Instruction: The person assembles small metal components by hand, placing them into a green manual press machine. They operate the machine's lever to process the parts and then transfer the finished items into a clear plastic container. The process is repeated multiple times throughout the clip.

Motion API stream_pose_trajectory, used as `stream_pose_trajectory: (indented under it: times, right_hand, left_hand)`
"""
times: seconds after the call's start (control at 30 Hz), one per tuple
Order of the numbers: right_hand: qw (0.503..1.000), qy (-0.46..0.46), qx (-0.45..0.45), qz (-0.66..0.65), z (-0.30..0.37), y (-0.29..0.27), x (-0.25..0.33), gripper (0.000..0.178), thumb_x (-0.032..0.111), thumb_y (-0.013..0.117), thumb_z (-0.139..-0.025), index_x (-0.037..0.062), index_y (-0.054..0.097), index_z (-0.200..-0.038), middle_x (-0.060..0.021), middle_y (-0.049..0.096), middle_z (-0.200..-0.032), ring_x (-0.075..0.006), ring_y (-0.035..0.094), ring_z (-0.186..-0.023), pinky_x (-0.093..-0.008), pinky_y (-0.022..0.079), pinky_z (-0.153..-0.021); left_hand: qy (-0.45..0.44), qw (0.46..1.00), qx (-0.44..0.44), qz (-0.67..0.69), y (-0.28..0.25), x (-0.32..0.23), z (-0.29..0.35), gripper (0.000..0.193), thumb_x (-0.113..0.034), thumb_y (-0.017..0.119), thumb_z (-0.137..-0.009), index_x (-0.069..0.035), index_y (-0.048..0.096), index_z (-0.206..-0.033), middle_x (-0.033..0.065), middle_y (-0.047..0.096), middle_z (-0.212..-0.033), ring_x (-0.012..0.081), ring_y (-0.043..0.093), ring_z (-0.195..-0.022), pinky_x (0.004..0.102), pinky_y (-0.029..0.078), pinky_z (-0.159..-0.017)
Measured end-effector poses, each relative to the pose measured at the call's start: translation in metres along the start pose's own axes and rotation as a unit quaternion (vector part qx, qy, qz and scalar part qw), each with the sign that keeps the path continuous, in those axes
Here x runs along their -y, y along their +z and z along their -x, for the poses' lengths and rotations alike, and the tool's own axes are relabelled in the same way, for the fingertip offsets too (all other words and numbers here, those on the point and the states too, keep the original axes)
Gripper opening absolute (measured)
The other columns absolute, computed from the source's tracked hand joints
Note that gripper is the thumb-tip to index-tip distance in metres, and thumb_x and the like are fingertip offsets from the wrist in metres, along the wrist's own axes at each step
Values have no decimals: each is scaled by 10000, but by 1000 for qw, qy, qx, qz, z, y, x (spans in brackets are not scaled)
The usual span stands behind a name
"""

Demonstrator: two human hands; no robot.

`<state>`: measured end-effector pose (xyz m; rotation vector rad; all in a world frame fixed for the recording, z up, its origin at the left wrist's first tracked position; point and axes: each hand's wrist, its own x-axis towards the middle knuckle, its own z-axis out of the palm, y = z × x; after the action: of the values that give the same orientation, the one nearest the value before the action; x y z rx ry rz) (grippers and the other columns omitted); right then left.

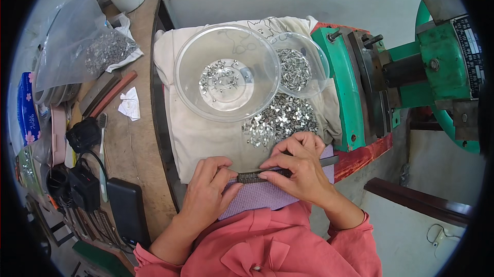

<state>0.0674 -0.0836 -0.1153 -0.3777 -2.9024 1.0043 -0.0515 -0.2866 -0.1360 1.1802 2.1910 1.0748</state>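
Between my hands lies a narrow dark metal strip [249, 177] with a row of small slots or teeth. My left hand [208, 189] pinches its left end, thumb and fingertips drawn together. Farther right, my right hand [301, 169] grips the strip from above, its thumb and index finger on the slotted part. A dark bar end [329, 161] sticks out beyond the right fingers. Under the strip is a purple textured cloth [257, 197]. Just beyond my right hand spreads a heap of small shiny metal pieces [283, 121]. Whether a small piece is between my fingertips is hidden.
A large clear tub [186, 94] holds scattered metal bits; a smaller clear bowl [320, 71] holds thin metal pieces. Both stand on a beige cloth [172, 138]. A green machine [342, 117] stands right. The left wooden table [135, 148] carries a black power bank [128, 210] and a toothbrush [103, 143].
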Motion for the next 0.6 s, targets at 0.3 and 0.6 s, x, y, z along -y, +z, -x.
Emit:
stream_pose_trajectory:
  times: [0.3,0.6]
  right_hand:
    - [1000,-18,2,11,-5,11,6,165,322,826,-758,190,777,-845,45,588,-978,-250,454,-1098,-471,222,-982]
    - [1000,-7,6,-23,-5,9,6,115,251,827,-754,187,775,-835,53,596,-969,-234,462,-1075,-466,224,-977]
  left_hand:
    - [5,1000,3,-3,0,0,0,299,-77,836,-719,-9,661,-951,148,604,-1121,342,581,-1023,413,495,-852]
    - [6,1000,0,-2,0,0,1,298,-67,836,-715,-8,664,-951,146,605,-1123,342,581,-1021,411,494,-853]
